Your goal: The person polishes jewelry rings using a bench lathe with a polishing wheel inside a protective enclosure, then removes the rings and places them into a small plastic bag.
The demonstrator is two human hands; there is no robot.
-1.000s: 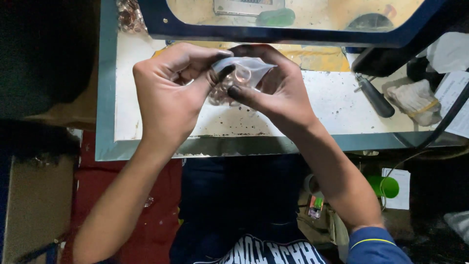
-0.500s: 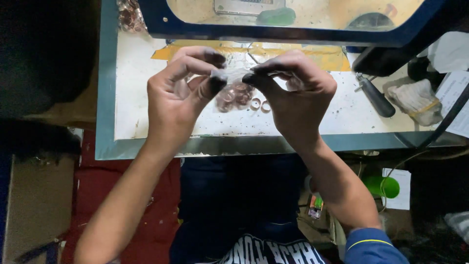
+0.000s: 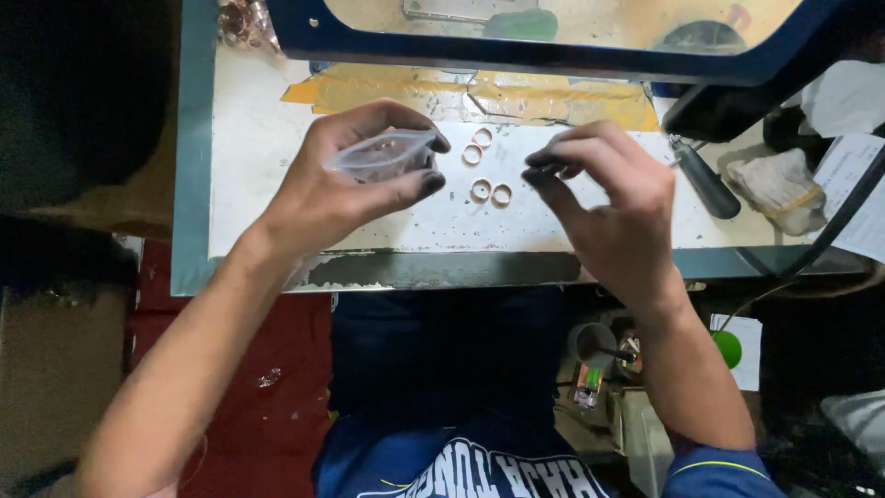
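Four rings (image 3: 481, 169) lie on the desk (image 3: 258, 194) between the left hand (image 3: 346, 184), which holds a plastic bag (image 3: 380, 155), and the right hand (image 3: 608, 207). A screwdriver (image 3: 705, 180) lies right of them.

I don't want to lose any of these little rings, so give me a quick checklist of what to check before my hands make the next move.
1. Bag secure in left hand: ok, pinched between fingers and thumb.
2. Bag mouth kept from spilling: cannot tell, the opening is hidden by the fingers.
3. Rings all on the table: ok, four lie loose between the hands, away from the edge.
4. Right hand free to pick: cannot tell, its fingertips are pinched together and may hold something small.
5. Nearby tool out of the way: ok, it lies right of the right hand, apart from the rings.
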